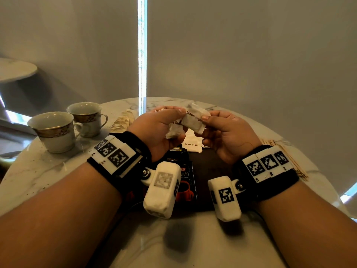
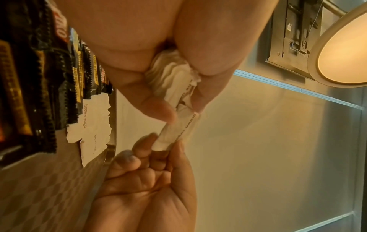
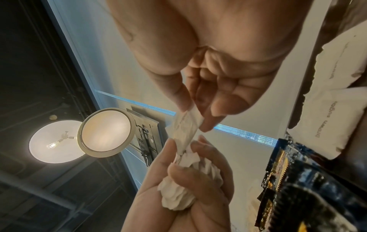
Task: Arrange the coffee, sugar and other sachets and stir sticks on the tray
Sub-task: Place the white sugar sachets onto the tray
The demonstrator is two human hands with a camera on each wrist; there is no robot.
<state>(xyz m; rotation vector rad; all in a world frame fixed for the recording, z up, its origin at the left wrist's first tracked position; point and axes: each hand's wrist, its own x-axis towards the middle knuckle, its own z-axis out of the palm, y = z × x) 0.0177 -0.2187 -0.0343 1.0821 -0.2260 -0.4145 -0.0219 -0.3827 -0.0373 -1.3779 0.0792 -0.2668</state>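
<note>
Sugar sachets point(image 1: 195, 120) are matt white paper, crumpled, with ragged edges; coffee sachets point(image 1: 185, 178) are glossy black foil with serrated edges. The table point(image 1: 48, 171) is polished veined marble. Cups point(image 1: 56, 132) are glazed china with gilt bands. Stir sticks point(image 1: 286, 153) look like pale wood. The tray point(image 1: 208, 163) is dark and matt

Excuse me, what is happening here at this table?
A person is sorting drink sachets onto a dark tray on a marble table. The left hand grips a bunch of white sugar sachets, and the right hand pinches one brown sugar sachet from it. More sugar sachets and black coffee sachets already lie on the tray. Two cups and stir sticks wait on the table.
</note>
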